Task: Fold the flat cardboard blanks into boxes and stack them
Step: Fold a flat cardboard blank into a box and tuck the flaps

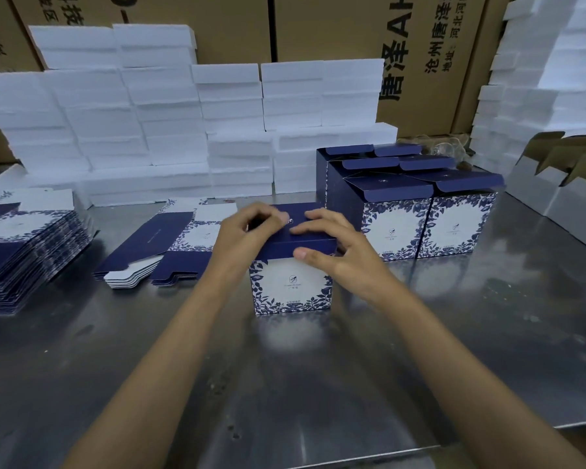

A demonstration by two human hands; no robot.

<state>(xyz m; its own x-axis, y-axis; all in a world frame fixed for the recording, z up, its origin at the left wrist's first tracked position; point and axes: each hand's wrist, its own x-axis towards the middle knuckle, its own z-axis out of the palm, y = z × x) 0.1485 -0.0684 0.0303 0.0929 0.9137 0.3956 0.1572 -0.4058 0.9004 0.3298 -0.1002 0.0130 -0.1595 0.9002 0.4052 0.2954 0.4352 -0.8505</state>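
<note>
A blue-and-white floral box [291,287] stands upright in the middle of the steel table [285,384]. My left hand [247,235] grips its top left edge with curled fingers. My right hand [332,248] lies over the dark blue lid, fingers on top and thumb against the front flap. Several folded boxes [416,211] with raised lid flaps stand in a group behind and to the right. A small pile of flat blanks [170,245] lies left of the box. A taller pile of blanks [24,252] sits at the far left.
White foam blocks [170,130] are stacked in a wall along the back, with more foam [535,79] at the right. Large brown cartons [318,28] stand behind them. Grey open cartons [562,184] sit at the right edge. The table's front edge runs at lower right.
</note>
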